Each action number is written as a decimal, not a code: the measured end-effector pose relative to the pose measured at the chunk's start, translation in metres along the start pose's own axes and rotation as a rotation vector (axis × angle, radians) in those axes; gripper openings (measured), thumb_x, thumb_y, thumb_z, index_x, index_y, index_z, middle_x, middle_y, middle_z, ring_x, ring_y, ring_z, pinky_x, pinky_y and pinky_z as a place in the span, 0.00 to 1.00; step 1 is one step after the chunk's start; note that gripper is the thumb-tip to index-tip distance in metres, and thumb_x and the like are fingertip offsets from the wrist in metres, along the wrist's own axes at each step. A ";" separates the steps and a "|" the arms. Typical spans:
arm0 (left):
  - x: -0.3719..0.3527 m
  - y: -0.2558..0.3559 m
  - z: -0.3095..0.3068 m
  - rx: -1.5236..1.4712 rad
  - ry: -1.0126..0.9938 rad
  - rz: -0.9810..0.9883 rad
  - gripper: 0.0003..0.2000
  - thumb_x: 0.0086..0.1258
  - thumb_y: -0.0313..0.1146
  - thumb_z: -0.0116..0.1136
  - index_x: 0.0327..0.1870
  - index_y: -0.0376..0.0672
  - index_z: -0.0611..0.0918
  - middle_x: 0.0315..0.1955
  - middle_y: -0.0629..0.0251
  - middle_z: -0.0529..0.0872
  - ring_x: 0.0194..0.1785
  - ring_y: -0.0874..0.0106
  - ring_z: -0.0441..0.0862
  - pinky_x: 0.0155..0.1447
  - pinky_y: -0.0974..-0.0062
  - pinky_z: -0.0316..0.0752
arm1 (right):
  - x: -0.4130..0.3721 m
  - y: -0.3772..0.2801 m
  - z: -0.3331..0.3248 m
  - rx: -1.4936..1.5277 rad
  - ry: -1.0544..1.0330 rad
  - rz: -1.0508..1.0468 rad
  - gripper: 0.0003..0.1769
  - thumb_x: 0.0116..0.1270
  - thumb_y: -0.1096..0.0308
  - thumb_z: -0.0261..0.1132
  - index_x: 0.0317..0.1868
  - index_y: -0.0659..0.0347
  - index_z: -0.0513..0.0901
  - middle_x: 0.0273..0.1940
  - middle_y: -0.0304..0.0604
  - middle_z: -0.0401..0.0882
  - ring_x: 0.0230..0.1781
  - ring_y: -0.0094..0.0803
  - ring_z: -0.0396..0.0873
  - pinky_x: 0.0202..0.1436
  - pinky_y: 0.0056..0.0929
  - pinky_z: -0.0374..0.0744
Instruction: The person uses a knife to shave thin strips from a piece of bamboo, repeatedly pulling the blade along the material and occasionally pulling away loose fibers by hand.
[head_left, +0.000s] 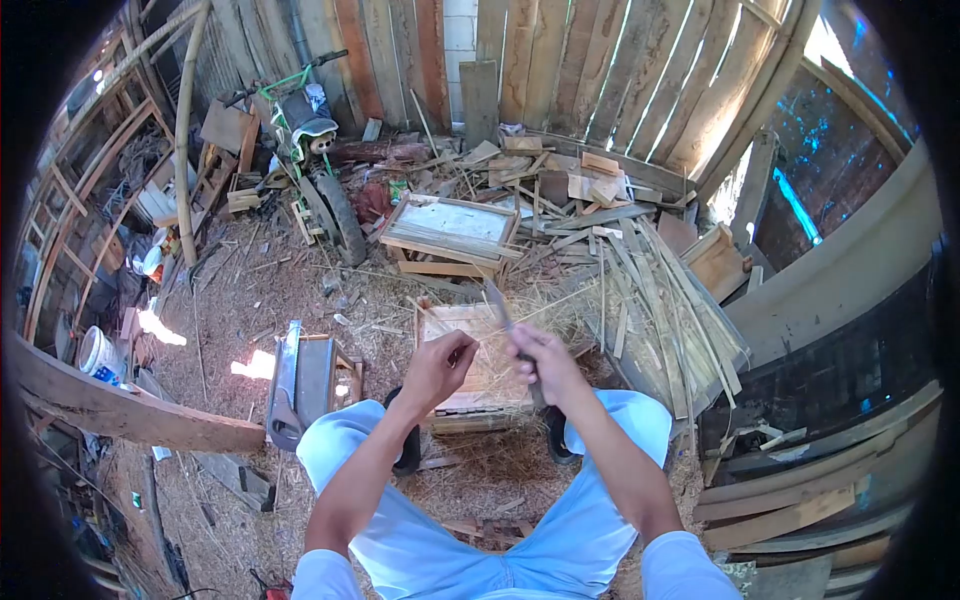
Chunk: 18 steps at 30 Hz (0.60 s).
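Observation:
My right hand [545, 362] is wrapped round the handle of a knife [498, 303], its blade pointing up and away from me. Close beside it on the left, my left hand [440, 368] is curled in a pinch at one end of a thin pale strip [562, 299], which slants past the blade toward the upper right. Both hands are above a low wooden box [455, 322] standing between my feet. Shavings and fine fibres lie about the box.
On the left a handsaw [287, 385] lies on a small dark-topped stool [317, 372]. Farther off are a slatted wooden crate [445, 222], a small motorbike [318, 165] and heaped wood scraps [590, 185]. Long split strips [668, 300] lean at right; a white bucket [98, 352] stands far left.

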<state>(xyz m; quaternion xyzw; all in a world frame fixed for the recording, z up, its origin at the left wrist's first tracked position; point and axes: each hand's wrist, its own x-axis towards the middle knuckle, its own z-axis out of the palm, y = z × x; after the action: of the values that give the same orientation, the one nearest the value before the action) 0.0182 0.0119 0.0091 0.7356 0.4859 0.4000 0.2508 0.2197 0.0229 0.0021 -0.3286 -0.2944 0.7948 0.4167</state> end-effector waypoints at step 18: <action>-0.002 0.010 0.003 -0.005 -0.009 0.034 0.05 0.64 0.29 0.60 0.33 0.37 0.79 0.24 0.57 0.82 0.23 0.64 0.80 0.28 0.69 0.73 | -0.004 0.003 0.011 0.004 -0.130 0.100 0.17 0.72 0.62 0.57 0.55 0.62 0.73 0.29 0.32 0.70 0.19 0.13 0.62 0.17 0.10 0.61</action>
<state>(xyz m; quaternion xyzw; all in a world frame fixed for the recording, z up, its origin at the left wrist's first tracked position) 0.0251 0.0057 0.0145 0.7450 0.4711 0.4020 0.2477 0.2120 0.0156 0.0078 -0.2900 -0.3022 0.8349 0.3571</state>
